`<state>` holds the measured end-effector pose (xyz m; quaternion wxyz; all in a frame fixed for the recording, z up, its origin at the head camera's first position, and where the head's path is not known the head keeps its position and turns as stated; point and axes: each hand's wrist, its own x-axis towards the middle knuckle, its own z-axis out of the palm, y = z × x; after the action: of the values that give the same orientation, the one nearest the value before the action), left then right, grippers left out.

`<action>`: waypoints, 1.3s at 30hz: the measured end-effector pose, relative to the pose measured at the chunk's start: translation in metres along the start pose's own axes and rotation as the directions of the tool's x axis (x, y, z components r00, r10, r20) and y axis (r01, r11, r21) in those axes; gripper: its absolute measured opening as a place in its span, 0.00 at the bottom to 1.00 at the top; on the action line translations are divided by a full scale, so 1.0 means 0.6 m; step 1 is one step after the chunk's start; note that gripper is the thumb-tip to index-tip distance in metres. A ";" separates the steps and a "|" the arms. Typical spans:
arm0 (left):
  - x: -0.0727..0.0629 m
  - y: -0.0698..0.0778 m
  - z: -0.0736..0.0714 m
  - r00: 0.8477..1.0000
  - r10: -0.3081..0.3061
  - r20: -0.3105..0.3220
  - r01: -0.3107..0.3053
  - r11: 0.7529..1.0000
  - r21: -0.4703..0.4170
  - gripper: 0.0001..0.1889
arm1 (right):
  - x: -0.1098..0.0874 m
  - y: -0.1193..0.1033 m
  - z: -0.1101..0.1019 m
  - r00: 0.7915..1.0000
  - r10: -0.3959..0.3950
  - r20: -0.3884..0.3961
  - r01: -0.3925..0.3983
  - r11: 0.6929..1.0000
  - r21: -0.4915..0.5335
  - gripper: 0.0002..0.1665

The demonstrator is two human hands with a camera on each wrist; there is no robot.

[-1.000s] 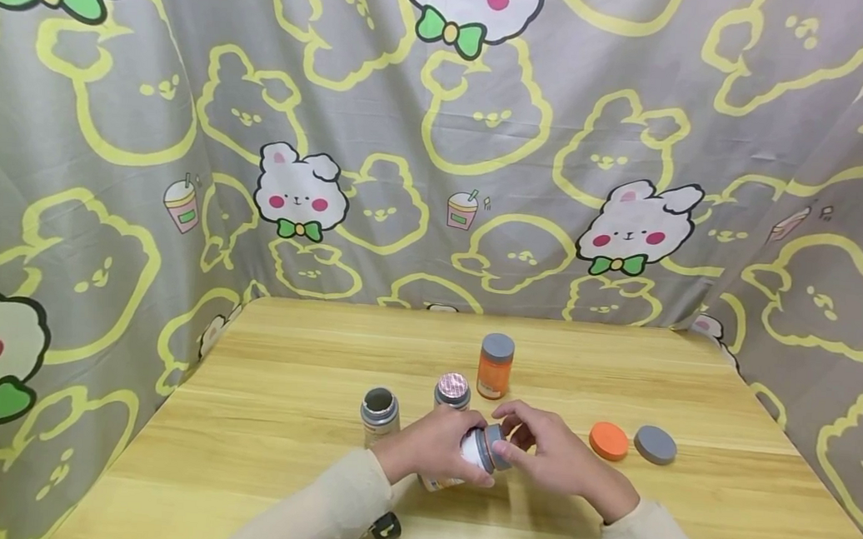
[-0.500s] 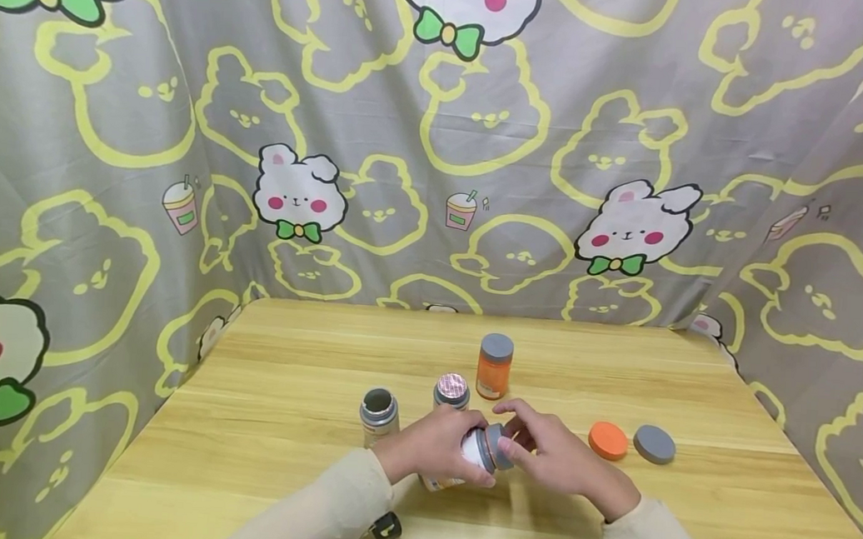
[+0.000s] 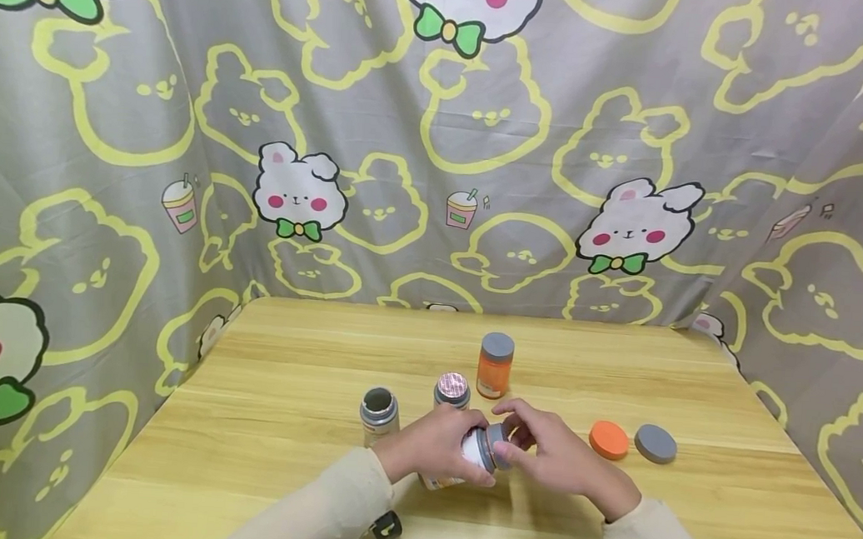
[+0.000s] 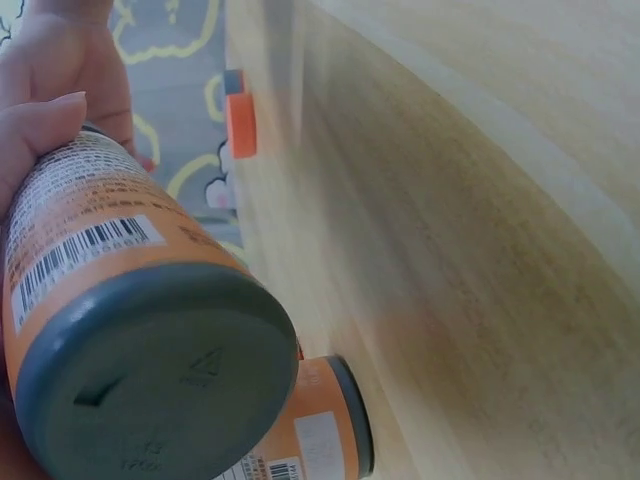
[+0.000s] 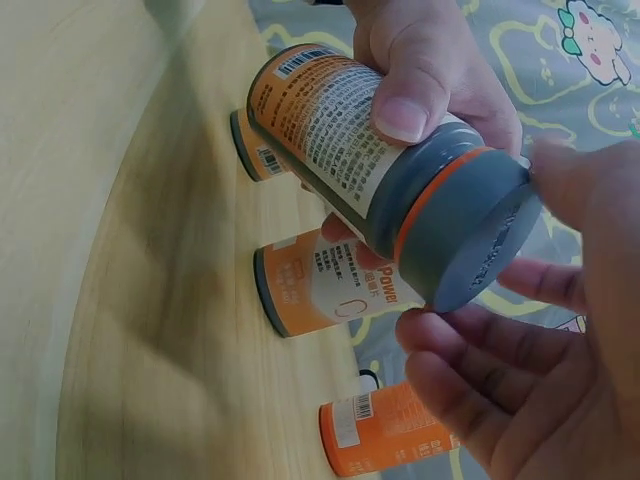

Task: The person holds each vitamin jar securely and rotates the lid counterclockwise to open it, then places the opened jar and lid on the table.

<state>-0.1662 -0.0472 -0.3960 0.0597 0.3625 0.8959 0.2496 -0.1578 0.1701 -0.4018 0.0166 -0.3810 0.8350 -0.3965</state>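
Observation:
My left hand point(image 3: 434, 445) grips a tilted supplement bottle point(image 5: 325, 125) around its upper body. The bottle has an orange and white label and a grey base, which faces the left wrist camera. A grey screw cap point(image 5: 475, 230) with an orange ring beneath it sits on the neck. My right hand point(image 3: 557, 454) pinches this cap, its thumb at one edge and fingertips at the opposite edge. Behind my left hand stands a foil-sealed bottle point(image 3: 452, 388), its lower part hidden in the head view. An uncapped bottle point(image 3: 380, 412) with a dark mouth stands left of it.
Farther back stands an orange bottle point(image 3: 494, 374) with a grey lid. An orange cap point(image 3: 608, 440) and a grey cap point(image 3: 656, 444) lie on the wooden table point(image 3: 305, 352) to the right. A patterned curtain point(image 3: 403, 134) encloses the table's back and sides.
The right thumb and fingers shift slightly at the cap. Both hands and the bottle stay in nearly the same place, and the standing bottles have not moved.

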 end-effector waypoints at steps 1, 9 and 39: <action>0.000 0.000 0.000 1.000 0.000 0.000 0.000 1.000 0.002 0.28 | 0.000 0.000 0.000 1.000 -0.009 -0.001 0.009 1.000 0.001 0.25; 0.000 -0.002 0.000 1.000 -0.009 0.002 0.009 1.000 0.004 0.29 | 0.001 -0.004 0.002 1.000 -0.022 -0.008 0.021 0.999 -0.038 0.24; -0.002 -0.007 0.003 1.000 0.000 -0.015 0.000 1.000 0.009 0.28 | 0.004 -0.003 0.009 1.000 0.024 -0.005 -0.024 0.999 -0.045 0.20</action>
<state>-0.1674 -0.0502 -0.3995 0.0515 0.3609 0.8975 0.2483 -0.1564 0.1641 -0.4037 0.0112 -0.3705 0.8482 -0.3784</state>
